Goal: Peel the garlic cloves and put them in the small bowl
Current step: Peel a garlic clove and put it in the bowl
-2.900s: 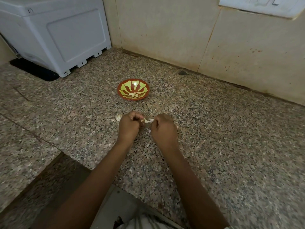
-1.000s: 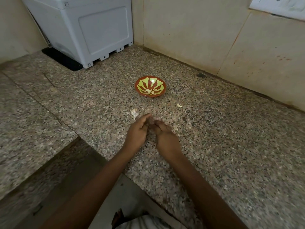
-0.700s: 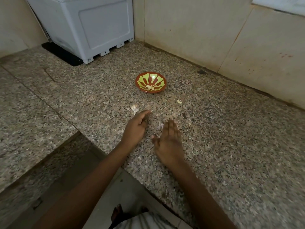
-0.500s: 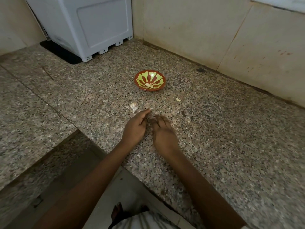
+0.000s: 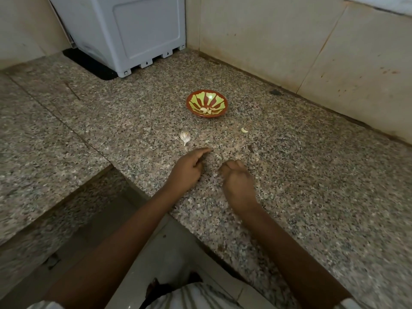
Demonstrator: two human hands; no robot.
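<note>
Just beyond the left hand (image 5: 186, 171), forefinger extended and empty, lies the garlic clove (image 5: 185, 137), tail toward the person; the right hand (image 5: 238, 182), farther off, is curled, contents unseen.

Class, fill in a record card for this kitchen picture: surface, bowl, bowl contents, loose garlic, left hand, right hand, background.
surface: speckled granite counter
bowl: small bowl, red-brown with yellow-green pattern, upright, beyond both hands
bowl contents: a few pale peeled cloves
loose garlic: one unpeeled clove nearer than the bowl, apart from it; one small pale piece, clove or skin unclear
left hand: on the counter, forefinger stretched out, nothing visibly held
right hand: fingers curled, blurred; contents cannot be told
background: grey-white box
</note>
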